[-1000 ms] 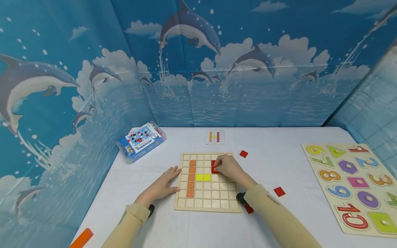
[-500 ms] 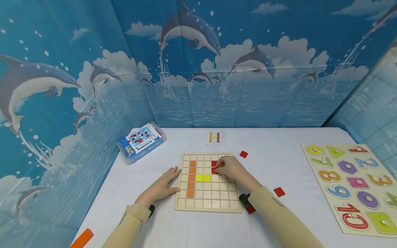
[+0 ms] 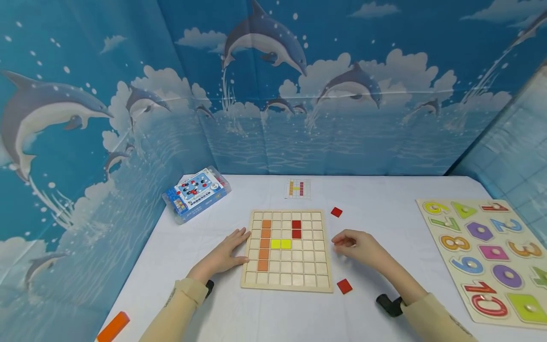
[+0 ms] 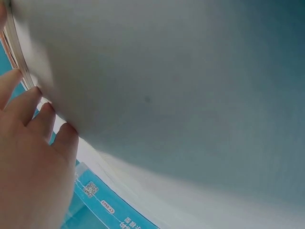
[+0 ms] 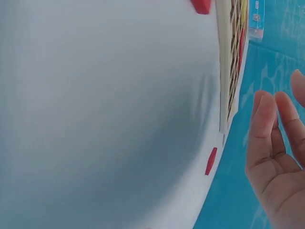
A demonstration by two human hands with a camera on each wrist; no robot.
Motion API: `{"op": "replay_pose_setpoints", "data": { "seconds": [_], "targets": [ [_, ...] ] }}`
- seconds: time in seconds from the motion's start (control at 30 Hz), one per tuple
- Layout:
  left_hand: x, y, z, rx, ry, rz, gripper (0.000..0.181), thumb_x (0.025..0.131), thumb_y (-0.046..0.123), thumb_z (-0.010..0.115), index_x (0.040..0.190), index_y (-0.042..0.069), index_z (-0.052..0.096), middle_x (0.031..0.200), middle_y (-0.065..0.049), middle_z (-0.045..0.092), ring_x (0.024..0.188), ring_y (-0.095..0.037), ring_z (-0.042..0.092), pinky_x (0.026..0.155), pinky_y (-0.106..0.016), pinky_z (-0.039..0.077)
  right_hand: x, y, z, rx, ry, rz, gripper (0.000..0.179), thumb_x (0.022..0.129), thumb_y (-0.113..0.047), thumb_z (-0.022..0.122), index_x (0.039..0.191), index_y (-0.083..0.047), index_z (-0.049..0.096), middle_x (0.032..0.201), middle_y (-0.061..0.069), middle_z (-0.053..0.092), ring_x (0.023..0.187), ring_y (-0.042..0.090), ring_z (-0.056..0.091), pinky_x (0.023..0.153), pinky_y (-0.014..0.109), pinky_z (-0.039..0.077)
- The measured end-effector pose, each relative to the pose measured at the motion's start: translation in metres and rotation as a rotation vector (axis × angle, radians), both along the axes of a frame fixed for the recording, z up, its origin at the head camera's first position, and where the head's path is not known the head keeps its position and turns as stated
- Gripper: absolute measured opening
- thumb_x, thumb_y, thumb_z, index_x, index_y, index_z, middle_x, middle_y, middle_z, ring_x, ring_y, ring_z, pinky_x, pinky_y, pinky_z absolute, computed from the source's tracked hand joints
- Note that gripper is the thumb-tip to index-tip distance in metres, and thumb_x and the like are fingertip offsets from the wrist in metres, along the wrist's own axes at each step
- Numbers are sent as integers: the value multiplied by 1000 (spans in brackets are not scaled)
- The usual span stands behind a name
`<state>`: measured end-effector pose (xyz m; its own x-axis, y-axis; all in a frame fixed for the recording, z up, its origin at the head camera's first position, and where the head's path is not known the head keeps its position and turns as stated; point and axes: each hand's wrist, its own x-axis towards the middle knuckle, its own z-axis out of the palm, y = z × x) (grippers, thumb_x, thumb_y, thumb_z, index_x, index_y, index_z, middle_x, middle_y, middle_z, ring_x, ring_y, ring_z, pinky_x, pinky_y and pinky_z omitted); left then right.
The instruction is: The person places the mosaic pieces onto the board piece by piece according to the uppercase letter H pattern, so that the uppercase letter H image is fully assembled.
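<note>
A wooden grid board (image 3: pixel 307 282) lies on the white table. It bears a column of orange square tiles (image 3: pixel 263 254), two yellow tiles (image 3: pixel 280 243) and two red tiles (image 3: pixel 296 229). My left hand (image 3: pixel 222 254) rests with spread fingers at the board's left edge, also seen in the left wrist view. To the right of the board, my right hand (image 3: pixel 359 244) hovers with loosely bent fingers. In the right wrist view nothing shows between those fingers (image 5: pixel 262 114). Loose red tiles lie near the board's far right corner (image 3: pixel 336 212) and near right corner (image 3: pixel 344 286).
Behind the board lies a small pattern card (image 3: pixel 298 188). A blue boxed set (image 3: pixel 196 192) stands at back left. A wooden number puzzle (image 3: pixel 483 256) lies at far right, an orange block (image 3: pixel 113 327) at near left. A dolphin-print curtain (image 3: pixel 265 142) hangs behind.
My right hand has let go of the second red tile on the board and moved right, off the board. The red tile at the right is now out of sight. My left hand stays put.
</note>
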<state>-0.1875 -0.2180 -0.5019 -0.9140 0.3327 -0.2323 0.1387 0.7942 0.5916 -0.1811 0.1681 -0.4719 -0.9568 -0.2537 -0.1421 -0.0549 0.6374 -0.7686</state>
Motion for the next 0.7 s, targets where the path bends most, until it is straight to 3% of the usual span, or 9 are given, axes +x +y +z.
{"op": "replay_pose_setpoints", "data": {
  "seconds": [0.43,0.7],
  "targets": [
    [-1,1,0,11,0,-9,73,90,22,71,154,13,35,164,-9,23,153,-34,13,122,-57,19,42,27,-9,3,-47,18,25,83,-21,79,104,-10,71,92,-3,69,82,9,60,73,22,53],
    [-1,0,0,7,8,-16,74,90,22,71,154,12,35,164,-10,23,153,-34,13,122,-57,19,50,31,-15,-45,-42,80,26,82,-24,79,103,-12,71,95,-2,70,83,1,60,75,21,53]
  ]
}}
